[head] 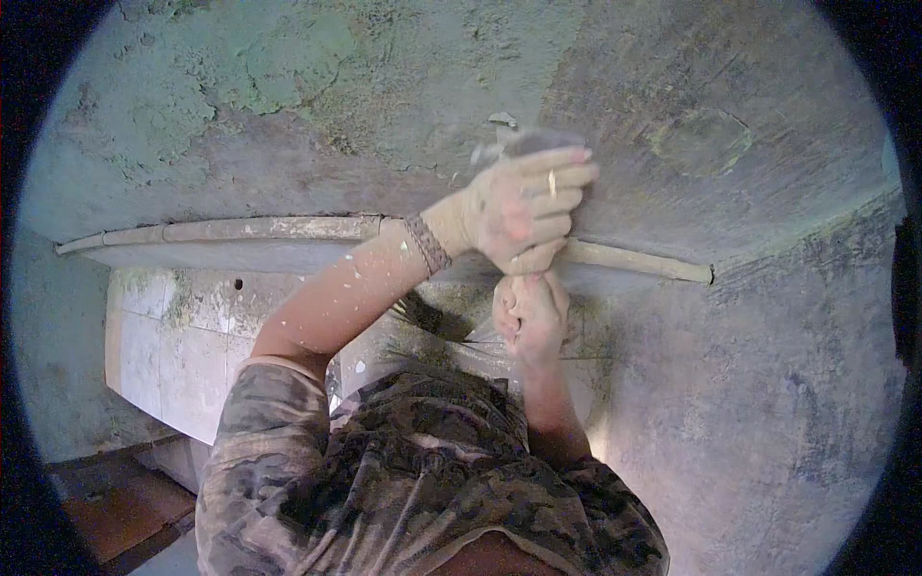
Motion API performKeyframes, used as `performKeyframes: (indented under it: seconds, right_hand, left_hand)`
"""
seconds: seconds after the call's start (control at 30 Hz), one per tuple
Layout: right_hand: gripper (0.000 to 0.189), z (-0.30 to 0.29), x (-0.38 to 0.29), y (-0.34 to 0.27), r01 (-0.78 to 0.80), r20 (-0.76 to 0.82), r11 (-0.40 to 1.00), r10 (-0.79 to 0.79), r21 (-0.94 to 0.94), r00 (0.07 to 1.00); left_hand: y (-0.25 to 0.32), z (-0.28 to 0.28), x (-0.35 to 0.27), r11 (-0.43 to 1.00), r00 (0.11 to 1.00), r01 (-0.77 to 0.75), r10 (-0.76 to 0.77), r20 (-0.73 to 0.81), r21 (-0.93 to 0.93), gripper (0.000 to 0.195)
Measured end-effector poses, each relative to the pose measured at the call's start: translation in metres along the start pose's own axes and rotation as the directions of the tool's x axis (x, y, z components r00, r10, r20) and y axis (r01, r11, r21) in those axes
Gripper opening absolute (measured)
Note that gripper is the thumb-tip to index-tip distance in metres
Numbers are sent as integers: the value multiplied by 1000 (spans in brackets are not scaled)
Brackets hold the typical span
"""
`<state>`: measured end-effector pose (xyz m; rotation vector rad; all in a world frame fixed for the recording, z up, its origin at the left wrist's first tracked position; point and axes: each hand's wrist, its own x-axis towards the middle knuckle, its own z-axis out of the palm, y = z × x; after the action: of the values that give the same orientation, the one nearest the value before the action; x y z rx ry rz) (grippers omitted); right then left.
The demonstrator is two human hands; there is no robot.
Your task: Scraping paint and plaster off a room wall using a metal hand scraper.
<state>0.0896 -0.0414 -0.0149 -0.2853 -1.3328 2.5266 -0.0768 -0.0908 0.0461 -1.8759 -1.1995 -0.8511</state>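
Observation:
My left hand [526,209], with a ring and a woven bracelet, reaches up against the wall. It grips a flat grey scraper [547,142], whose blade is blurred and lies close to the wall surface. My right hand [531,313] is a closed fist directly below, touching the heel of my left hand. It appears wrapped around the lower end of the scraper, though the fingers hide the handle. Beside the blade a pale paint flake [502,119] stands out. The wall [288,144] behind shows peeling green paint at left and bare grey plaster at right. White flecks dot my left forearm.
A pale pipe [302,229] runs across the wall behind my forearm and on to the right [641,261]. Below it are stained white tiles [187,338] with a small dark hole. A grey side wall [720,432] stands close on the right. Lower left is a brown surface [122,497].

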Motion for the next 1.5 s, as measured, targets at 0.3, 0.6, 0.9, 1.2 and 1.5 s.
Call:
performKeyframes:
  seconds: [0.3, 0.6, 0.9, 1.2, 1.5]
  right_hand:
    - [16, 4, 0, 4, -63, -78, 997, 65, 33, 995]
    - [24, 5, -5, 1, -155, -72, 986, 159, 60, 985]
    - [19, -1, -20, 19, -166, -149, 984, 174, 63, 973]
    - [28, 6, -19, 14, -88, -162, 996, 90, 24, 983]
    - [23, -6, -18, 31, -88, -147, 996, 82, -32, 986]
  left_hand:
    - [-5, 2, 2, 999, 999, -27, 28, 29, -34, 25]
    - [-9, 2, -3, 997, 1000, -3, 5, 31, -72, 23]
    - [13, 20, -24, 986, 998, 64, -62, 23, -156, 25]
    - [6, 16, -16, 989, 998, 22, -13, 60, -148, 22]
    - [9, 20, -24, 979, 996, 49, -32, 88, -196, 25]
